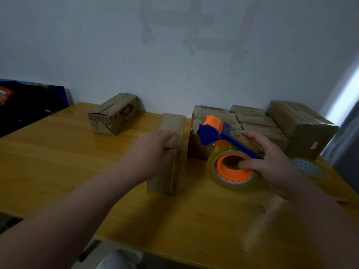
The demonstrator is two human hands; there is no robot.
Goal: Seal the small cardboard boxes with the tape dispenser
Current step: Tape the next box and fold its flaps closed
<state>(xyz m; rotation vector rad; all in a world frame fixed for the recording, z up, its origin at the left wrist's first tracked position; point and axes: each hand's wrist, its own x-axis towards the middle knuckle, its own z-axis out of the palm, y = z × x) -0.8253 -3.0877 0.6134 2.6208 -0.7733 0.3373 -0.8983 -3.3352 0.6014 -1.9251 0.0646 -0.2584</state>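
Observation:
A small cardboard box (171, 162) lies lengthwise in the middle of the yellow wooden table (58, 162). My left hand (153, 150) rests on its top near the middle, thumb down its near left side and fingers across the top. To the right, my right hand (272, 162) grips a tape dispenser (227, 152) with a blue frame, an orange hub and a clear tape roll. The thumb sits in the hub. The dispenser hangs just right of the box, its blue and orange head pointing up and left.
Another small box (114, 114) sits at the back left by the wall. A cluster of several small boxes (250, 121) and a larger box (301, 129) stand at the back right. A second tape roll (307, 167) lies flat by the right edge. A dark poster (29, 105) leans at the far left.

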